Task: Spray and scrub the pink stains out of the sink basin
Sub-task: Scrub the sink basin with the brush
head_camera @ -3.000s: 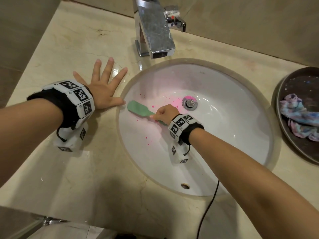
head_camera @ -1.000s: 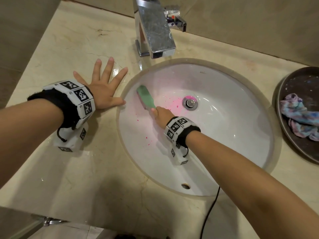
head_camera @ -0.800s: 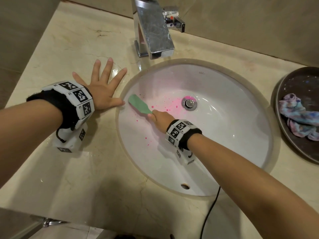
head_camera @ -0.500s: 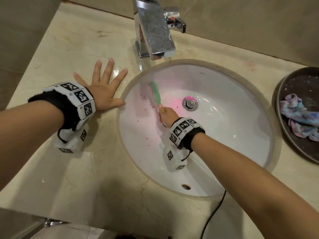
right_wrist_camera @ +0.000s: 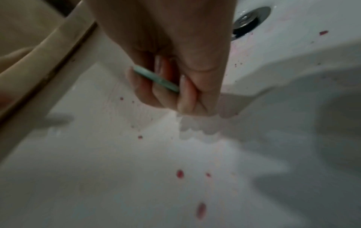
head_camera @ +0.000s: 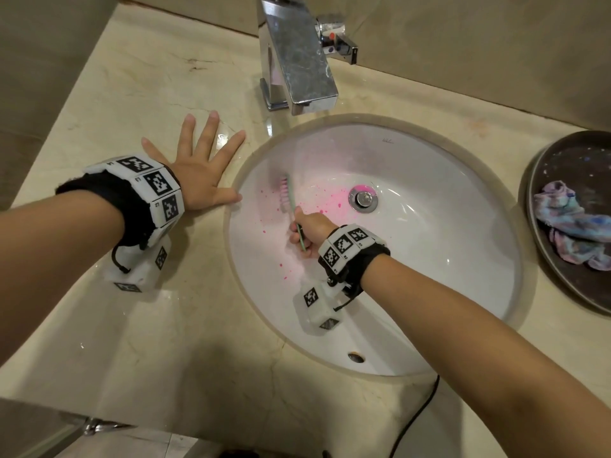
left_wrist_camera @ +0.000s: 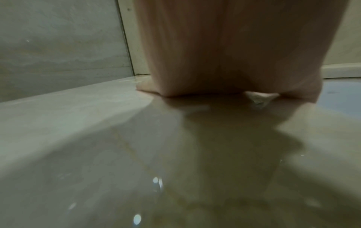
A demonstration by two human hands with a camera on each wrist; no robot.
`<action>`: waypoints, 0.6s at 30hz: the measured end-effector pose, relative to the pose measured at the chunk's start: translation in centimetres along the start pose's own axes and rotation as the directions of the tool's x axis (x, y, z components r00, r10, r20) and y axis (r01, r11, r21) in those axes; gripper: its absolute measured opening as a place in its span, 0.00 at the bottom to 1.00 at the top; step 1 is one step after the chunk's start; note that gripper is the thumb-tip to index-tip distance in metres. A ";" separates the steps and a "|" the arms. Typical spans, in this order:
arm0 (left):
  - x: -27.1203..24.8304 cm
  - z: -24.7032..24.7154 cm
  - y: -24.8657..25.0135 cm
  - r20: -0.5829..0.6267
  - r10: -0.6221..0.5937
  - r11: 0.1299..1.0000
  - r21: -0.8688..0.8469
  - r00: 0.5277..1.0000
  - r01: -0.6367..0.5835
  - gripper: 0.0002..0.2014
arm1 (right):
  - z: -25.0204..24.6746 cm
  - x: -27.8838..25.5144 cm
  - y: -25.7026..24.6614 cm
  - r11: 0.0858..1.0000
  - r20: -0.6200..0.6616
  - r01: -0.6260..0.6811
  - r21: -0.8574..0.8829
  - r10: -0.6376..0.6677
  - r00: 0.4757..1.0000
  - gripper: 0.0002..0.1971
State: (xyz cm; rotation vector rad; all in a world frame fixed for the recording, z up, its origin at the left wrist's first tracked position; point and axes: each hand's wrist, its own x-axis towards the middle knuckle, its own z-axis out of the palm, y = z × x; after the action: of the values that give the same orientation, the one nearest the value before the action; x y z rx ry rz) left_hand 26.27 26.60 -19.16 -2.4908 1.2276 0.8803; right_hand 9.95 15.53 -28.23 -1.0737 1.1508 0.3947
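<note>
A white oval sink basin [head_camera: 429, 259] is sunk into the beige marble counter. Pink stains [head_camera: 325, 201] are spattered left of the drain [head_camera: 363, 199] and down the left slope [right_wrist_camera: 179, 174]. My right hand [head_camera: 307, 231] grips the handle of a green scrub brush [head_camera: 288, 196]. The brush is turned on edge, with its pink-tinted bristles against the left basin wall. In the right wrist view my fingers [right_wrist_camera: 156, 86] curl round the green handle [right_wrist_camera: 156, 78]. My left hand [head_camera: 198, 170] lies flat on the counter left of the basin, fingers spread.
A chrome faucet [head_camera: 297, 61] stands behind the basin. A dark round tray [head_camera: 549, 180] at the right edge holds a crumpled multicoloured rag [head_camera: 575, 233]. A black cable [head_camera: 416, 418] hangs over the counter's front edge. The overflow hole [head_camera: 356, 357] is at the basin's near side.
The right hand has swept the brush back and forth over the left basin slope and rolled it from flat onto its edge. The left hand has stayed put.
</note>
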 end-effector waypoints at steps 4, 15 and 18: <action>0.0 0.0 0.0 0.004 0.001 1.000 -0.004 1.000 -0.001 0.45 | 0.4 0.0 -0.7 0.997 0.086 -0.030 0.067 0.024 0.996 0.24; 0.1 0.0 -0.1 0.003 0.004 1.000 0.003 1.000 -0.004 0.45 | -0.2 -0.7 -0.5 0.986 0.006 0.017 -0.166 -0.016 1.000 0.24; 0.1 0.0 0.0 0.007 0.001 1.000 0.006 1.000 -0.001 0.45 | 0.7 -0.5 0.0 0.978 0.102 -0.023 -0.207 0.045 0.994 0.24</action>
State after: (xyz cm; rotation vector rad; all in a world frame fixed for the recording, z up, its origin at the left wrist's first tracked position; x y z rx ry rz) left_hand 26.33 26.59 -19.20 -2.4808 1.2282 0.8836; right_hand 10.10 16.22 -27.77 -1.1987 1.0509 0.6016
